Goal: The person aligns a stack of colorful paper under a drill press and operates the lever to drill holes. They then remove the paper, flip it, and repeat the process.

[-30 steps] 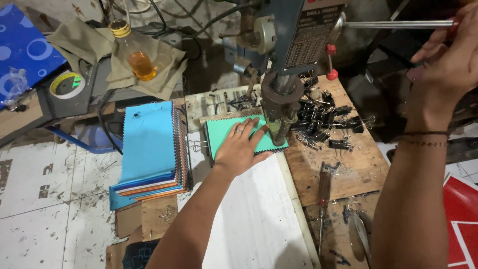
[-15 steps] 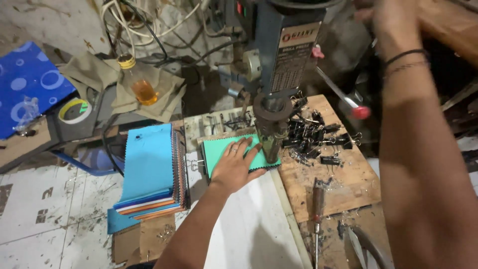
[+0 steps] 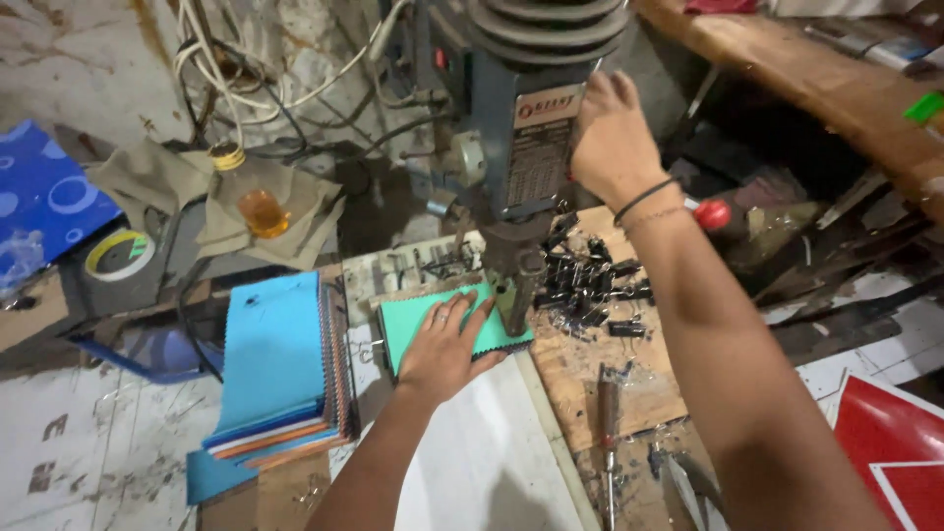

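Nearby, a capped bottle holds amber liquid, away from the left hand.

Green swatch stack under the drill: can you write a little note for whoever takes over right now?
Left hand: flat on the green swatch stack, pinning it to the white board.
Right hand: up on the drill press head, its grip unclear; the red-knobbed lever is beside the wrist.
Chuck sits low at the stack's right edge.
Black binder clips are piled behind; the blue notebook pile lies left.
Whether a hole is drilled cannot be seen.
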